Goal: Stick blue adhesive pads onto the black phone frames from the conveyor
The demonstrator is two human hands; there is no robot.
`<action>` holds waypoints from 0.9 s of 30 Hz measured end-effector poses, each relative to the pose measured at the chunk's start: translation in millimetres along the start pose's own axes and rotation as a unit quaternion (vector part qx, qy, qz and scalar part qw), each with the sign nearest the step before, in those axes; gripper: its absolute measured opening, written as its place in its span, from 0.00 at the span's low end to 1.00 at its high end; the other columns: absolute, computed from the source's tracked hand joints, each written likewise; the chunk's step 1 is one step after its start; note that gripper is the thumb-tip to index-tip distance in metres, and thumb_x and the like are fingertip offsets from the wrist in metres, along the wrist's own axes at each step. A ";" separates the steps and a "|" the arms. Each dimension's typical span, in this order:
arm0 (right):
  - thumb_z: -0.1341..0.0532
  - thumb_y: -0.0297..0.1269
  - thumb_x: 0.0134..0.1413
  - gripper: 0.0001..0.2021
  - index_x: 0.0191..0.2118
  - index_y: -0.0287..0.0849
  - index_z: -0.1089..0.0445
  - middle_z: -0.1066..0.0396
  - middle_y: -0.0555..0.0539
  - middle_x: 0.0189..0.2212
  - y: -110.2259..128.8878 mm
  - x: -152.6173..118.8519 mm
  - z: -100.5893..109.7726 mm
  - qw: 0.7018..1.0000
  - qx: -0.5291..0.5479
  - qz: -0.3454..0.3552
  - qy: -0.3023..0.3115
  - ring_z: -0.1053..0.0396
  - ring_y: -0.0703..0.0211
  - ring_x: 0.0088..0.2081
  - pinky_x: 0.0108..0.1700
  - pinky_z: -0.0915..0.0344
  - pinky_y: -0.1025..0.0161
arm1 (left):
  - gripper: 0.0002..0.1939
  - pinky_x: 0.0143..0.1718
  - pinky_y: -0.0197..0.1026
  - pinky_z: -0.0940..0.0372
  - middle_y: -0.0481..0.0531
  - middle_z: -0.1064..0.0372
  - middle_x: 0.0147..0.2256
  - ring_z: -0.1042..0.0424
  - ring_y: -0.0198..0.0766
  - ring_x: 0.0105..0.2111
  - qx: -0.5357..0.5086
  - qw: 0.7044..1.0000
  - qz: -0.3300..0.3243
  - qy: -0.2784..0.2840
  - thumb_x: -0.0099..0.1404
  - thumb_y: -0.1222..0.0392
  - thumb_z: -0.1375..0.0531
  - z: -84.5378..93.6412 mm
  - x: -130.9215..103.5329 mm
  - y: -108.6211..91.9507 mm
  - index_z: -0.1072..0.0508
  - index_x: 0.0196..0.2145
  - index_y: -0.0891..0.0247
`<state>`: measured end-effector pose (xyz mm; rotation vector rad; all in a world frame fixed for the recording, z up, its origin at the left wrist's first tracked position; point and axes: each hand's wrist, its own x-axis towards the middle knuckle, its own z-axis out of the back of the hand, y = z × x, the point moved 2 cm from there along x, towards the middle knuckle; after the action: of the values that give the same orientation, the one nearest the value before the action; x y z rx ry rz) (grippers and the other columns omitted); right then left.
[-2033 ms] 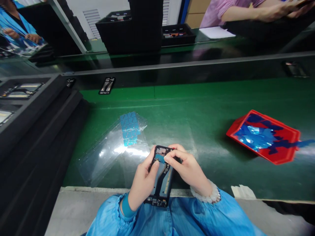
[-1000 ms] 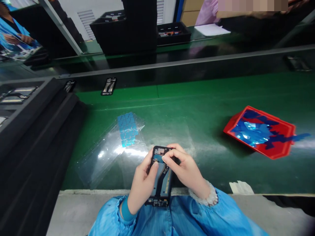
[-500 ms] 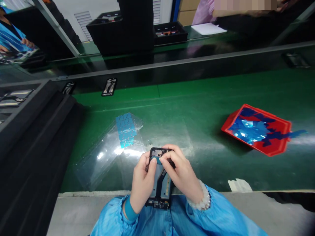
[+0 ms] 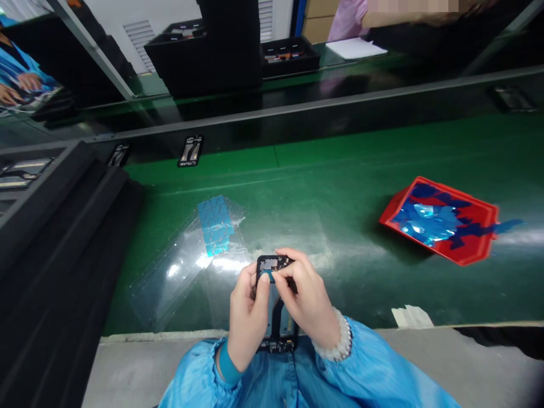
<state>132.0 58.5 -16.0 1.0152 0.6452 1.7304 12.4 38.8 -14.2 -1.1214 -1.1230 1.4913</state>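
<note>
A black phone frame (image 4: 277, 317) with its inner parts showing is held upright in front of me at the bench's near edge. My left hand (image 4: 249, 306) grips its left side, the thumb on a small blue piece (image 4: 267, 274) near the top. Over the upper right part is my right hand (image 4: 308, 300), thumb and forefinger pinched together at the right end of that blue piece. Beyond my hands, a sheet of blue stickers (image 4: 216, 224) lies on clear plastic film (image 4: 170, 283).
A red bin (image 4: 471, 249) with blue film scraps sits at the right. Black stacked trays (image 4: 63, 238) fill the left side. Phone frames (image 4: 191, 151) lie along the back ledge. White tape (image 4: 412, 317) marks the front edge. Beyond the divider are people's arms and black boxes.
My right hand has shifted slightly left and up over the phone frame. The frame's lower end sits a little higher in view. My left hand keeps its grip.
</note>
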 end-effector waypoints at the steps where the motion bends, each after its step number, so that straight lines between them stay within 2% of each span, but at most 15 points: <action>1: 0.45 0.32 0.55 0.02 0.34 0.45 0.41 0.38 0.41 0.48 -1.5 0.6 0.8 0.999 0.027 -0.022 -0.022 0.37 0.53 0.50 0.45 0.36 0.56 | 0.12 0.44 0.38 0.37 0.51 0.27 0.39 0.28 0.38 0.40 -0.003 1.000 -0.002 -0.002 0.66 0.55 0.47 -0.6 -0.9 0.4 0.33 0.44 0.62; 3: 0.42 0.33 0.51 0.11 0.41 0.45 0.43 0.41 0.39 0.52 -5.3 3.2 3.8 0.989 0.102 -0.096 -0.044 0.37 0.53 0.50 0.43 0.34 0.57 | 0.13 0.45 0.39 0.36 0.52 0.27 0.41 0.28 0.39 0.42 -0.006 1.000 -0.005 -0.005 0.66 0.55 0.48 -1.7 -2.8 2.0 0.33 0.46 0.62; 4: 0.41 0.34 0.49 0.17 0.45 0.45 0.44 0.42 0.39 0.53 -6.7 5.2 5.1 0.979 0.145 -0.137 -0.032 0.36 0.53 0.50 0.43 0.34 0.58 | 0.13 0.46 0.39 0.36 0.53 0.28 0.43 0.29 0.39 0.44 -0.003 1.000 -0.007 -0.005 0.66 0.55 0.48 -2.1 -3.6 3.0 0.34 0.47 0.62; 6: 0.41 0.34 0.47 0.25 0.52 0.45 0.48 0.40 0.41 0.52 -6.8 9.5 6.8 0.955 0.214 -0.203 0.033 0.35 0.56 0.48 0.44 0.34 0.59 | 0.14 0.47 0.39 0.36 0.53 0.28 0.45 0.30 0.40 0.46 0.017 1.000 -0.016 -0.006 0.67 0.55 0.49 -2.5 -4.6 4.8 0.34 0.48 0.61; 8: 0.41 0.35 0.46 0.25 0.52 0.45 0.47 0.36 0.44 0.47 -4.5 12.9 7.2 0.937 0.237 -0.242 0.084 0.33 0.57 0.44 0.45 0.34 0.59 | 0.15 0.45 0.39 0.35 0.53 0.28 0.45 0.29 0.40 0.45 0.054 0.998 -0.026 -0.012 0.67 0.55 0.49 -1.9 -4.8 5.6 0.34 0.48 0.60; 13: 0.40 0.34 0.43 0.15 0.39 0.45 0.44 0.36 0.48 0.40 -1.0 13.7 1.5 0.939 0.238 -0.247 0.019 0.33 0.59 0.41 0.43 0.34 0.61 | 0.16 0.42 0.39 0.33 0.55 0.26 0.44 0.27 0.42 0.44 0.132 0.990 -0.043 -0.023 0.68 0.56 0.52 -0.2 -3.0 4.4 0.34 0.50 0.62; 19: 0.44 0.31 0.44 0.16 0.42 0.45 0.44 0.37 0.48 0.40 -3.9 7.2 -2.0 0.944 0.220 -0.244 0.023 0.34 0.60 0.38 0.42 0.34 0.61 | 0.22 0.47 0.39 0.34 0.57 0.32 0.52 0.31 0.41 0.50 0.123 0.992 -0.026 -0.013 0.69 0.56 0.54 -3.0 -2.9 8.8 0.40 0.57 0.65; 24: 0.44 0.29 0.45 0.14 0.41 0.44 0.42 0.40 0.46 0.43 -1.7 7.7 0.2 0.971 0.166 -0.169 -0.028 0.37 0.56 0.45 0.46 0.37 0.58 | 0.22 0.50 0.38 0.36 0.57 0.36 0.55 0.34 0.40 0.53 0.108 0.993 -0.042 -0.007 0.69 0.58 0.53 -4.0 -4.8 11.3 0.41 0.59 0.65; 27: 0.42 0.31 0.45 0.13 0.40 0.44 0.42 0.38 0.48 0.38 -0.9 9.7 -1.8 0.959 0.185 -0.217 0.005 0.35 0.59 0.37 0.41 0.36 0.59 | 0.24 0.52 0.38 0.38 0.56 0.38 0.57 0.35 0.39 0.54 0.111 0.992 -0.055 0.003 0.68 0.60 0.51 -4.0 -7.7 12.3 0.45 0.60 0.63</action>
<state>129.3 67.9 -14.4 1.0226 1.1365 1.2542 15.8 29.9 -25.9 -0.8963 -0.9709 1.4842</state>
